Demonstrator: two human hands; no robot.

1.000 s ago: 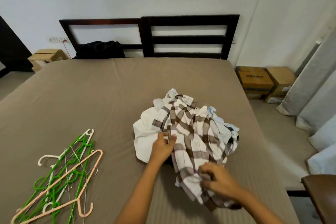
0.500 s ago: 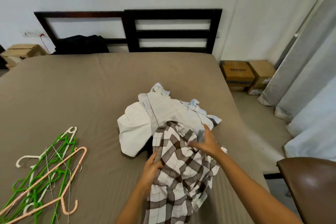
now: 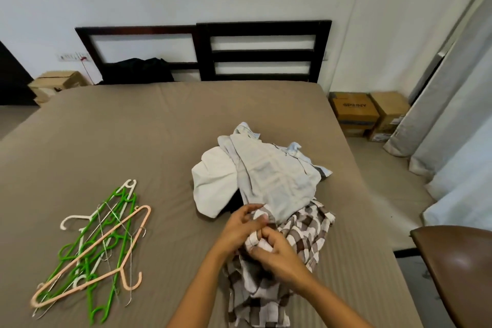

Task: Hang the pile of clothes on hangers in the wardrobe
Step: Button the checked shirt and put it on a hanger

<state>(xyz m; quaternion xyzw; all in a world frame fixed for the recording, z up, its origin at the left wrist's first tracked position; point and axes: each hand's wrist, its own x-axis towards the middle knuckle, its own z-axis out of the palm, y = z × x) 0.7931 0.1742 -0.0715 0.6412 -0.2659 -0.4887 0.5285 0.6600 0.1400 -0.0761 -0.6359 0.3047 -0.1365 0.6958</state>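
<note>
Tangled heap of green, white and peach plastic hangers plus thin wire ones [image 3: 90, 247]: flat on the taupe-sheeted bed [image 3: 159, 128], about 8 o'clock from bed centre, none picked up. Probably parked within left-arm reach so one can be grabbed once a garment is sorted.

Loose pile of white and pale-blue cotton garments [image 3: 255, 176]: 3 o'clock of the hangers, near the bed's right edge, crumpled, something dark under it.

Brown-and-white checked cloth shirt [image 3: 306, 231]: 6 o'clock of the pile, top edge touching it, rest trailing toward the person. This is the item being worked.

Left hand [image 3: 241, 226]: fingers curled, pinching a bunched edge of the checked shirt. Right hand [image 3: 274, 250]: at its 4 o'clock, touching it, fingers and thumb clamped round the same bunch. Two grips that close together suggest hunting for the collar or a button before threading a hanger.

Stacked brown cardboard boxes [image 3: 354, 112] on the floor at 2 o'clock, glossy brown chair seat [image 3: 458, 261] at 4 o'clock. Wardrobe not in view.
</note>
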